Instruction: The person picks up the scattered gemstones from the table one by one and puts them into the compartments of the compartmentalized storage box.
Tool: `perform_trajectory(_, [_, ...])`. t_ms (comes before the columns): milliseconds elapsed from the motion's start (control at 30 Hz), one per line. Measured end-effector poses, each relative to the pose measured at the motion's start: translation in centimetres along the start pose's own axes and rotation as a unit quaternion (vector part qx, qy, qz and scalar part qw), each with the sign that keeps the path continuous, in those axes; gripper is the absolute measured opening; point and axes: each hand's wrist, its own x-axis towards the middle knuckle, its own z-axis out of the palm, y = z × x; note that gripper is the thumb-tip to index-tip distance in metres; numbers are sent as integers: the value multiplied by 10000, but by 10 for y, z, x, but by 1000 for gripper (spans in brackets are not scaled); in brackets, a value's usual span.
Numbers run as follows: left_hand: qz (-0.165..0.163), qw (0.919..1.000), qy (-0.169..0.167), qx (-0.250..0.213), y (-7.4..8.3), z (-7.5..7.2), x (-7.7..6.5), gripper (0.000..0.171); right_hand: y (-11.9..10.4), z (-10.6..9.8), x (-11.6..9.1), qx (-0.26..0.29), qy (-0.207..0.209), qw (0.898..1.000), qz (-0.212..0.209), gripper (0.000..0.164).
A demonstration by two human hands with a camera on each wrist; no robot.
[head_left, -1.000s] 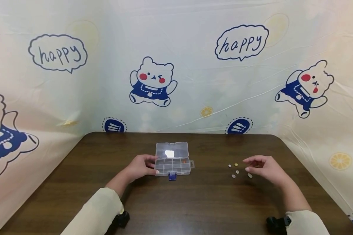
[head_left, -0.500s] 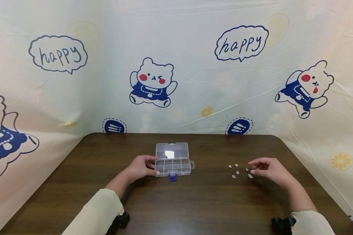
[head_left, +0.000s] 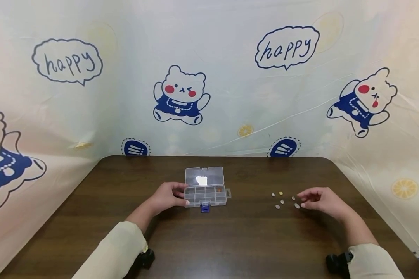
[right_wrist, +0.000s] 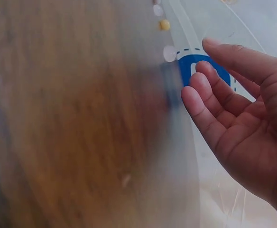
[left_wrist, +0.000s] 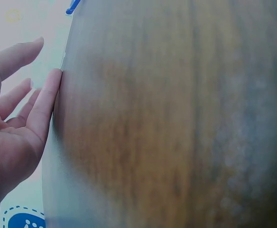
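My left hand (head_left: 167,195) holds the left end of a clear plastic compartment box (head_left: 205,197), thumb at the front corner and fingers at the back. The lid (head_left: 204,176) stands open behind it, and a blue latch (head_left: 205,208) hangs at the front. One small orange piece (head_left: 219,190) lies in a right rear compartment. My right hand (head_left: 319,199) hovers beside several small oval pieces, mostly pale, its fingers loosely bent with nothing between them. Nearest its thumb lies a pale piece (head_left: 297,206); a yellow piece (head_left: 281,193) sits farther left. In the right wrist view the thumb and fingers are apart.
Everything stands on a dark brown wooden table (head_left: 244,240). Behind it hangs a pale curtain (head_left: 230,89) printed with bears and lettering. A small hanging tab (head_left: 228,193) juts from the box's right side.
My right hand has drawn back slightly to the right, and a pale piece at its fingertips now shows in the open. My left hand and the box stay as they were.
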Motion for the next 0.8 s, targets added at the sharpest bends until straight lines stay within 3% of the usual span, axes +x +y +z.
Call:
perform_trajectory(200, [3,10000,30,-11,3,-4,3,64,2,-3,7,49,-484,9988,13,33])
perform_trajectory(467, [-19,10000,43,26,2,-3,2,64,7,-1,14,-177,-798,9966,61,34])
perform_trajectory(800, [5,10000,50,60,-1,0,1,62,3,5,13,-419,-861,9953,167,24])
